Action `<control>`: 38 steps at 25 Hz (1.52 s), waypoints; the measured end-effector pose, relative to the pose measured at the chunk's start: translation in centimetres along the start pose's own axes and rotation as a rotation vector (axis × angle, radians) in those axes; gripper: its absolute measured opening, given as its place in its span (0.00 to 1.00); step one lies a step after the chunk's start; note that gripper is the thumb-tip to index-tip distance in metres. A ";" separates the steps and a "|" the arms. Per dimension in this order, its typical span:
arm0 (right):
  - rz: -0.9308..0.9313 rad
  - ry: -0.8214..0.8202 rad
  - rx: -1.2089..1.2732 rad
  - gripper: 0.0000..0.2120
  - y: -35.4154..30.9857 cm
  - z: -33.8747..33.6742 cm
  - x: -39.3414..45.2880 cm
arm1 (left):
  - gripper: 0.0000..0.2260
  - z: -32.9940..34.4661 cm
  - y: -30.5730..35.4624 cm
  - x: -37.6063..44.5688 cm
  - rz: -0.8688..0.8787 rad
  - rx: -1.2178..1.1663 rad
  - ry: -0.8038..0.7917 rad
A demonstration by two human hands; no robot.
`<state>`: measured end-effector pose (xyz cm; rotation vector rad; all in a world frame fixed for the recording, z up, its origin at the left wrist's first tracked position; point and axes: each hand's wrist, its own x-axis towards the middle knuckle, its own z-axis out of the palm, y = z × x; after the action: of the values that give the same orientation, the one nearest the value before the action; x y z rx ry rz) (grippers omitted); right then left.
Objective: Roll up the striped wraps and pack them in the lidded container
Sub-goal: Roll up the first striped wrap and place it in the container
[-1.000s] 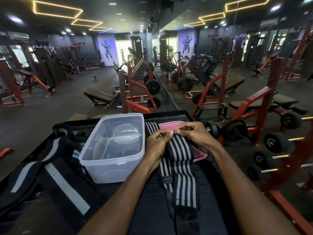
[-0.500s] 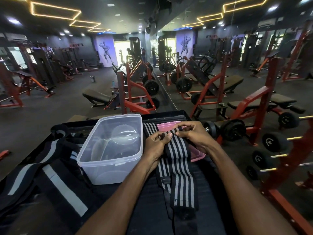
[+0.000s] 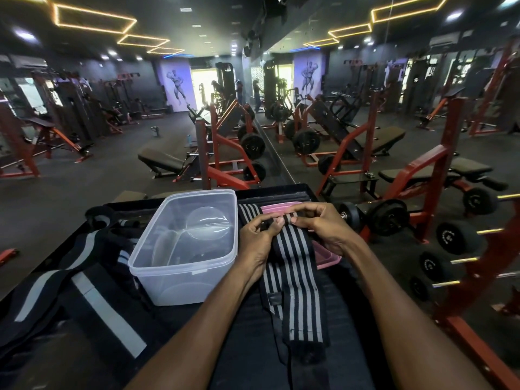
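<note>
A black wrap with grey stripes (image 3: 295,280) lies lengthwise on the dark bench top, its near end toward me. My left hand (image 3: 257,237) and my right hand (image 3: 320,228) pinch its far end, which is curled into a small tight roll between my thumbs and fingers. A second striped wrap (image 3: 249,216) stretches behind my left hand. The clear plastic container (image 3: 183,249) stands open just left of my hands, with a clear round piece inside. Its pink lid (image 3: 326,257) lies under the wrap and my right hand.
Black belts with wide grey bands (image 3: 84,277) are heaped on the left of the black bench top (image 3: 197,347). A red rack of dumbbells (image 3: 455,237) stands close on the right. Benches and weight machines fill the gym floor beyond.
Both hands have drawn slightly toward me while turning the wrap's far end over, so the roll between my fingers is a little thicker. The container and lid have not moved.
</note>
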<state>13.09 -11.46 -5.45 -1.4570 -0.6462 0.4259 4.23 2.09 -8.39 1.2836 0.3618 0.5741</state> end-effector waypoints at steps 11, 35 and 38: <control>0.034 -0.033 0.101 0.14 -0.1 -0.1 0.1 | 0.10 0.2 0.8 -0.4 -0.091 -0.175 -0.101; -0.019 0.048 0.111 0.17 -0.5 0.1 0.1 | 0.03 1.0 0.1 -0.5 -0.168 -0.279 -0.096; 0.029 0.063 0.172 0.18 -0.5 0.3 0.0 | 0.12 0.9 -0.3 -0.3 -0.161 -0.296 -0.092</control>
<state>12.84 -11.30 -4.94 -1.3124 -0.5257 0.4448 4.55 1.19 -8.47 0.9823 0.2887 0.4128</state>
